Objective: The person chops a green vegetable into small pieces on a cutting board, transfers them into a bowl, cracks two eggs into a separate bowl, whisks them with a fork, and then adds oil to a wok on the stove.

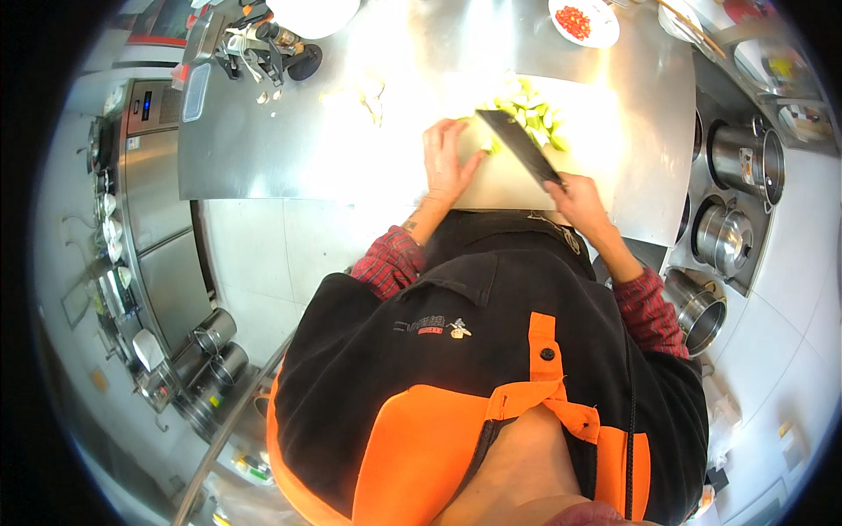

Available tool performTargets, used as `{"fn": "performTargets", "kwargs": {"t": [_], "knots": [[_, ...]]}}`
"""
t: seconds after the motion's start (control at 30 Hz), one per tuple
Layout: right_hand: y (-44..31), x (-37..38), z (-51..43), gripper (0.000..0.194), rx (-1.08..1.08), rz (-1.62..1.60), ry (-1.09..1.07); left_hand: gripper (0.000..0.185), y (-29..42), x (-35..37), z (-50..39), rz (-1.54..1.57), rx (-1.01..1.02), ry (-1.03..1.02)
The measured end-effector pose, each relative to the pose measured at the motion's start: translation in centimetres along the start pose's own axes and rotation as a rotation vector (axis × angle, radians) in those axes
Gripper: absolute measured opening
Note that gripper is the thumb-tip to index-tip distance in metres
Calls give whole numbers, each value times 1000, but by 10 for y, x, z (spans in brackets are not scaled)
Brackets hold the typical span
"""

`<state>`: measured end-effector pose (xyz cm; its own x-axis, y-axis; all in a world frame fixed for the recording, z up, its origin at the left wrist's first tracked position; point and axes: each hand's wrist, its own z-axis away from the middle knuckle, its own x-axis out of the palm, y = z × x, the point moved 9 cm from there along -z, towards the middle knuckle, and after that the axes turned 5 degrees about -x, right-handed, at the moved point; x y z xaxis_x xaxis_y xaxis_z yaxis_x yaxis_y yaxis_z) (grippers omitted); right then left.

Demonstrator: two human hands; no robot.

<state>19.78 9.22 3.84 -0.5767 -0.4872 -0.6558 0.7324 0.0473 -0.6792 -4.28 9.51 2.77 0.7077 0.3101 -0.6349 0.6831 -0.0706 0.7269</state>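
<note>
My right hand grips the handle of a dark-bladed cleaver. The blade slants up and left over a pale cutting board. Beside and beyond it lies a heap of cut green vegetable pieces, partly washed out by glare. To the left of the blade, my left hand rests at the board's left side, thumb and fingers spread apart. Its thumb is by a small green vegetable piece, and its fingertips are close to another bit of green. The blade hides part of the heap.
The board lies on a stainless steel table. Pale scraps lie left of it. A white bowl of chopped red chillies stands at the far right. Black stands and cables crowd the far left. Steel pots stand to the right.
</note>
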Motion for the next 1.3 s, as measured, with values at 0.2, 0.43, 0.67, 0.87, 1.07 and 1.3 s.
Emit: {"fn": "performTargets", "kwargs": {"t": [0.2, 0.43, 0.67, 0.87, 1.07, 1.3], "knots": [[56, -69, -7, 23, 226, 112, 222, 70, -7, 48, -52, -75, 73, -192], [32, -36, -52, 25, 190, 232, 257, 52, 15, 104, -91, 28, 158, -396], [11, -6, -50, 25, 167, 2, 112, 39, 8, 65, -69, 459, 77, -307], [42, -29, -29, 24, 241, -6, 189, 59, 11, 51, -45, 317, 143, -358], [21, -12, -28, 26, 173, 192, 105, 96, 34, 70, -28, -119, 265, -374], [35, -51, -19, 31, 214, 247, 282, 105, 18, 37, -26, 179, 147, -384]]}}
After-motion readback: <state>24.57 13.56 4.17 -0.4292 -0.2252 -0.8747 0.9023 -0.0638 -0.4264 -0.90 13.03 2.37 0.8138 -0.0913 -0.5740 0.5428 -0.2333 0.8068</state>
